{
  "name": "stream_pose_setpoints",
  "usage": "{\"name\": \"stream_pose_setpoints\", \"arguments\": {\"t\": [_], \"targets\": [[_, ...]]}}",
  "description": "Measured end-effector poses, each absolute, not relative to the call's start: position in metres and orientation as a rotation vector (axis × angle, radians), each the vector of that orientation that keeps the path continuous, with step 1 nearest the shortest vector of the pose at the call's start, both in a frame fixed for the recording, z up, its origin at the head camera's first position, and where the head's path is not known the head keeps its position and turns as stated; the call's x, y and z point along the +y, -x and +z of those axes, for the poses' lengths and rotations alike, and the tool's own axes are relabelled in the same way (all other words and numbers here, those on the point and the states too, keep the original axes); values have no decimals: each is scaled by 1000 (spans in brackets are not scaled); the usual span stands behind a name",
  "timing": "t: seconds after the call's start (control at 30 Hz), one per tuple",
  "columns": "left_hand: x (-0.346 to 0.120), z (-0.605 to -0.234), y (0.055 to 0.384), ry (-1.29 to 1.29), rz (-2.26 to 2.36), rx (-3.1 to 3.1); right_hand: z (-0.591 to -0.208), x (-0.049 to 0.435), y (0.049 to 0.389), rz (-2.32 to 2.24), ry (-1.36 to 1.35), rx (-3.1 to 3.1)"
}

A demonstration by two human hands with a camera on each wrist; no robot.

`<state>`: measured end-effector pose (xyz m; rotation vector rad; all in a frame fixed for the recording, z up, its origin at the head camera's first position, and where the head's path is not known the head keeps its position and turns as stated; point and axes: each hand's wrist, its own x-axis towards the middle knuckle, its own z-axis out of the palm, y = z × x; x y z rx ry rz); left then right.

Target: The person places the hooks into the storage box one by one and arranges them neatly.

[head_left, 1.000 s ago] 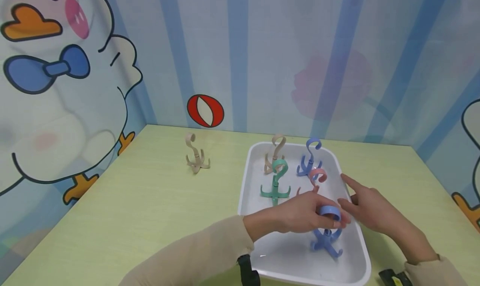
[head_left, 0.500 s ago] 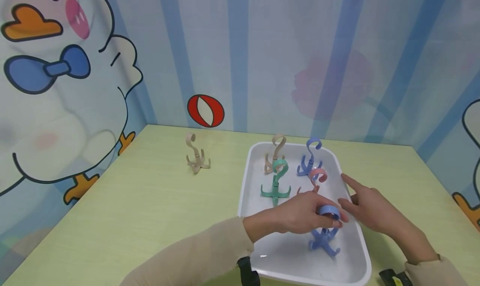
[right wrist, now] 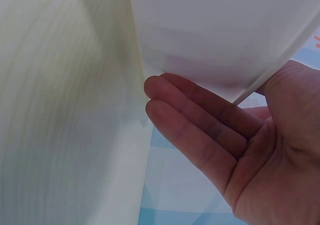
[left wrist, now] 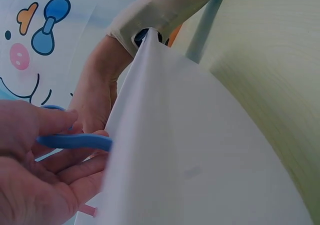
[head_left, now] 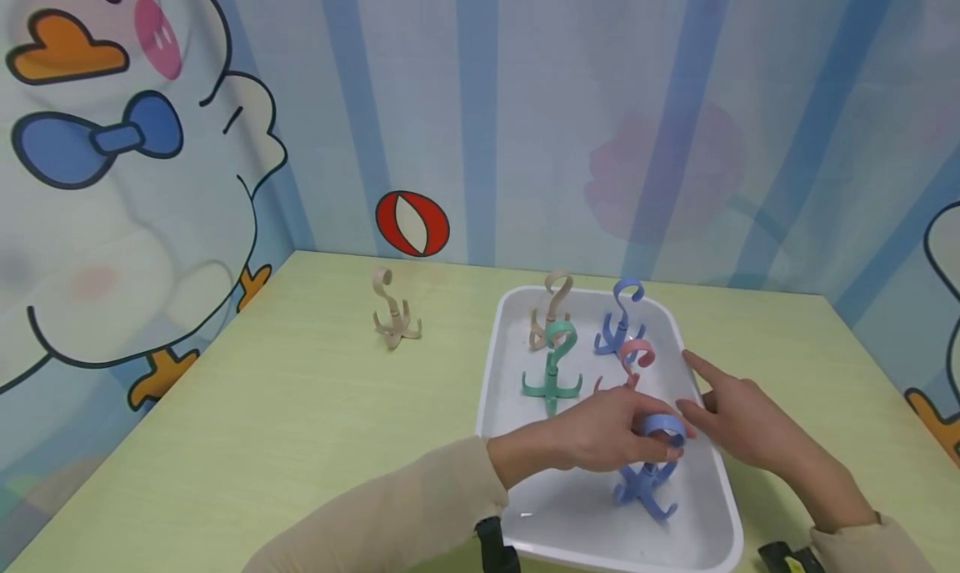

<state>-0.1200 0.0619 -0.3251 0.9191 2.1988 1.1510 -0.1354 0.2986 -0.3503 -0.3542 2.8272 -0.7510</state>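
My left hand [head_left: 611, 431] reaches over the white tray [head_left: 525, 527] and holds a blue multi-prong hanging hook [head_left: 645, 485] by its curved top. Its prongs point down over the near right part of the tray; whether they touch the floor I cannot tell. The left wrist view shows the blue curve [left wrist: 75, 141] between thumb and fingers. My right hand [head_left: 753, 414] holds the tray's right rim, thumb over the edge and nearly straight fingers along the outer wall [right wrist: 220, 40]. Behind my left hand stands a pink hook [head_left: 637, 352], partly hidden.
Also upright in the tray are a green hook [head_left: 551, 381], a beige hook [head_left: 555, 306] and another blue hook [head_left: 618, 331]. A second beige hook [head_left: 393, 323] stands on the pale green table [head_left: 337, 414], left of the tray. A printed cloth backdrop [head_left: 525, 123] rises behind.
The blue hook has tilted slightly in my left hand: its prongs have shifted a little left and its curved top slightly right. My right hand stays on the rim.
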Motion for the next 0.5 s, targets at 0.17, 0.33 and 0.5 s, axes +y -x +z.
{"name": "stream_pose_setpoints", "arguments": {"t": [0.17,0.33,0.5], "targets": [[59,-324,120,-870,1196,2163,-351,298,135,-751,365,2836],[52,-318,123,-867,1251,2135,-351,298,135,-733,344,2846],[41,-313,126,-856,1327,2088,-350,296,135,-728,316,2838]]}}
